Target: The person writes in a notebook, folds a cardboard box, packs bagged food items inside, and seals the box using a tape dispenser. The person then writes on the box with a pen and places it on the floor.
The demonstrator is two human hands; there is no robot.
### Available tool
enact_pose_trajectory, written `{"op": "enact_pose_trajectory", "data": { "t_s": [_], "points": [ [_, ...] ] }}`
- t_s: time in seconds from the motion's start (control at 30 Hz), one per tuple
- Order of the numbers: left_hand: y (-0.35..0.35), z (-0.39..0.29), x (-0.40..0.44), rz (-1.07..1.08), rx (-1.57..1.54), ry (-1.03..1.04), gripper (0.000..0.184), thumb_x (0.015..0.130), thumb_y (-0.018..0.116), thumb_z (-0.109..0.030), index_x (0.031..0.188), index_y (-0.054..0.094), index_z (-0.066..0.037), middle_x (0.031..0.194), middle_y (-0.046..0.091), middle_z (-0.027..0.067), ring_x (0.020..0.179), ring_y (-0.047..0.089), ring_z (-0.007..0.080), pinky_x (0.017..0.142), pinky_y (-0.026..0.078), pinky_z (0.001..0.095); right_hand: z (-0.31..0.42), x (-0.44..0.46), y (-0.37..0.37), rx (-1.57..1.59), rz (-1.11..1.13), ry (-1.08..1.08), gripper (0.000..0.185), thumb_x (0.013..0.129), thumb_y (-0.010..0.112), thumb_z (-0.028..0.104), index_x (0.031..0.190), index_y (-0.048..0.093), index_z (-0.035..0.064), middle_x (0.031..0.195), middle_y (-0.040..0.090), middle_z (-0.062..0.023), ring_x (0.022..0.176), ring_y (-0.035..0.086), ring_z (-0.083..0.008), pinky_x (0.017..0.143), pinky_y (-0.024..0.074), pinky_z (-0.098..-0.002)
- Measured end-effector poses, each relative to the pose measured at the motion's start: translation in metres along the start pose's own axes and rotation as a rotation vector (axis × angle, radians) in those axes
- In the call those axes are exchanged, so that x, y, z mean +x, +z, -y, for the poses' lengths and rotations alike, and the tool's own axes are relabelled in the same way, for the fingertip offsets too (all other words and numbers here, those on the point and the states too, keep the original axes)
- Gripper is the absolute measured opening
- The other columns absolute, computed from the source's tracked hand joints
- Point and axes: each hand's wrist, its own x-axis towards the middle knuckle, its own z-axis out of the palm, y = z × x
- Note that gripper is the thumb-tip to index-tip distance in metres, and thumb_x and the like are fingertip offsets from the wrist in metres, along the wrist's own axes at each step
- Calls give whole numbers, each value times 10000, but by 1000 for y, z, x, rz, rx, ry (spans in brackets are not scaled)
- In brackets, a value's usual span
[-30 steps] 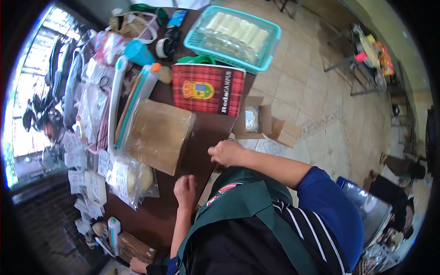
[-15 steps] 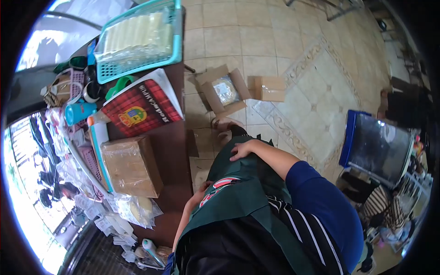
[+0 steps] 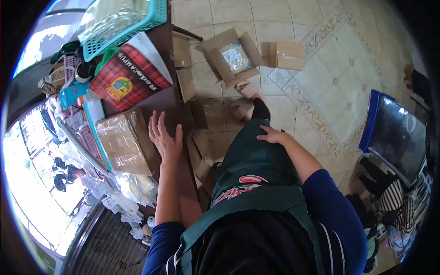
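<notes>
My left hand [image 3: 165, 140] is raised above the dark brown table [image 3: 185, 201], with its fingers spread and nothing in them. Just left of it sits a taped cardboard box [image 3: 117, 142]; whether the fingertips touch the box I cannot tell. My right hand [image 3: 273, 135] lies on the dark green apron [image 3: 247, 151] over my thigh, its visible fingers stretched out and holding nothing. Beyond the box, a red plaid notebook [image 3: 130, 75] with a curled white page rests on the table.
A turquoise basket [image 3: 158, 13] of plastic-wrapped goods stands at the table's far end. On the tiled floor are an open carton [image 3: 215, 48] with a wrapped package inside, a smaller closed carton [image 3: 288, 55] and cardboard pieces [image 3: 185, 85]. A blue-framed glass case [image 3: 394, 135] stands right.
My left hand has come up from beside the apron to above the table, near the box. My right hand stays on the apron. The view has shifted, and my feet show more.
</notes>
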Motion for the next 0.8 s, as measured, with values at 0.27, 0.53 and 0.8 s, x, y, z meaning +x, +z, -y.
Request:
{"op": "enact_pose_trajectory", "data": {
  "t_s": [0.27, 0.53, 0.8],
  "points": [
    [30, 21, -14, 193, 20, 40, 807, 750, 670, -308, 1382, 248, -36, 1450, 208, 232, 1327, 194, 424, 1041, 158, 545, -29, 28, 13, -255, 122, 351, 829, 784, 565, 583, 1444, 155, 294, 1514, 5, -132, 1307, 234, -465, 1036, 277, -556],
    [38, -16, -18, 138, 86, -180, 793, 747, 658, -177, 1388, 215, -26, 1455, 182, 236, 1345, 164, 418, 1084, 134, 520, -52, 50, -1, -92, -46, 347, 837, 696, 694, 525, 1389, 297, 274, 1513, 72, -87, 1254, 243, -545, 939, 357, -631],
    [170, -51, -7, 372, 154, -258, 817, 771, 661, -288, 1397, 200, -36, 1442, 188, 253, 1334, 153, 463, 1062, 170, 574, -52, 48, -11, -121, -146, 365, 784, 671, 737, 442, 1339, 380, 237, 1482, 157, -86, 1211, 334, -495, 898, 411, -602]
  ]
}}
